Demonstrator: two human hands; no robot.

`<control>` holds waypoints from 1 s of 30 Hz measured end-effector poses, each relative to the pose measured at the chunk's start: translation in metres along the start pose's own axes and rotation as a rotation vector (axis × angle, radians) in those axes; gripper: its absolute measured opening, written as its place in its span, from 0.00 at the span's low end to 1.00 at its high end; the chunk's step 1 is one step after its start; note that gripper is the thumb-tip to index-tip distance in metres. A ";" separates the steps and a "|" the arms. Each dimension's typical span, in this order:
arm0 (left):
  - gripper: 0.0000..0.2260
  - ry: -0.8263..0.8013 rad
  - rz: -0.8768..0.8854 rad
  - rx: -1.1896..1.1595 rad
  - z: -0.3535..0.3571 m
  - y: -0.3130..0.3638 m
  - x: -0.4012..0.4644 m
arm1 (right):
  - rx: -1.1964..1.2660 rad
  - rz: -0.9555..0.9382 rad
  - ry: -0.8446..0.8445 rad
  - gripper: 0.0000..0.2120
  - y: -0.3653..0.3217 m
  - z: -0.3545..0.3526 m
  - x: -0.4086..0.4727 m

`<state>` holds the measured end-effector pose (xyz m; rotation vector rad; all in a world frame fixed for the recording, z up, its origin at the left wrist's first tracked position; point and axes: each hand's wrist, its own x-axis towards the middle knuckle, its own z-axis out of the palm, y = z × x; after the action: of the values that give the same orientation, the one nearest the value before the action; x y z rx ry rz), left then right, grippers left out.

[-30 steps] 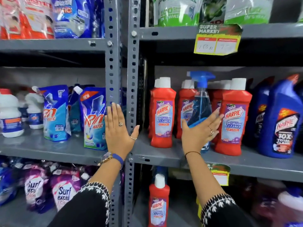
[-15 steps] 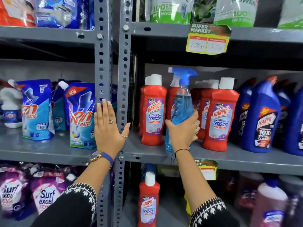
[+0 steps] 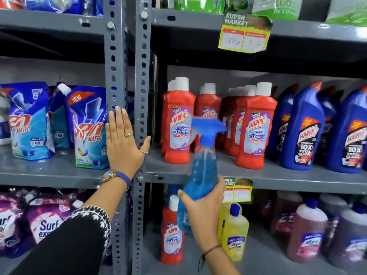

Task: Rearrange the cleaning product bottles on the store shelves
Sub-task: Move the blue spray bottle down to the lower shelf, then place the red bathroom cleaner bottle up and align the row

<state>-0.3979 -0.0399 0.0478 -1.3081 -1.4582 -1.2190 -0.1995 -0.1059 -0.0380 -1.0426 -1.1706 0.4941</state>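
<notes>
Right hand [image 3: 204,211] has the blue spray bottle [image 3: 200,175] off the shelf, out in front of the rack.

Nearest the camera, that right hand's grip is wrapped tight around the bottle's lower body, thumb on the left side, the blue trigger head tilted up and a touch blurred, hanging in front of the middle shelf edge [image 3: 297,180]. Over on the other side, the left hand [image 3: 124,143] lies flat and open-fingered against the grey upright post [image 3: 117,76], holding nothing. Just behind the spray bottle, red Harpic bathroom cleaner bottles [image 3: 256,128] stand upright on the middle shelf, blue Harpic bottles [image 3: 303,130] beside them to the right. Left of the post, Rin Matic pouches [image 3: 89,128] stand on their own shelf. Below, a yellow bottle [image 3: 235,233] stands just right of the wrist.
</notes>
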 end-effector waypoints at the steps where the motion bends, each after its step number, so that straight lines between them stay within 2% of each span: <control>1: 0.37 -0.002 -0.002 -0.003 0.000 0.000 0.000 | 0.000 0.035 -0.004 0.43 0.017 -0.002 -0.010; 5: 0.37 -0.001 -0.003 -0.006 -0.001 0.002 0.000 | -0.020 0.196 -0.023 0.46 0.082 -0.010 -0.041; 11: 0.37 0.001 0.003 0.000 0.000 0.001 -0.001 | -0.038 0.343 -0.038 0.44 0.139 -0.020 -0.052; 18: 0.36 0.037 0.010 0.018 0.005 -0.002 -0.001 | -0.138 0.391 -0.087 0.39 0.176 -0.014 -0.023; 25: 0.37 0.036 0.005 0.052 0.005 -0.003 0.000 | -0.156 0.412 -0.121 0.38 0.212 -0.003 -0.006; 27: 0.36 0.032 0.002 0.066 0.005 -0.002 0.000 | -0.195 0.384 -0.135 0.41 0.215 -0.003 -0.006; 30: 0.36 0.032 0.006 0.055 0.004 -0.001 0.000 | -0.381 0.343 -0.113 0.51 0.210 0.000 -0.016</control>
<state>-0.3992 -0.0364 0.0467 -1.2499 -1.4544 -1.1827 -0.1664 -0.0197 -0.2274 -1.5771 -1.2182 0.6178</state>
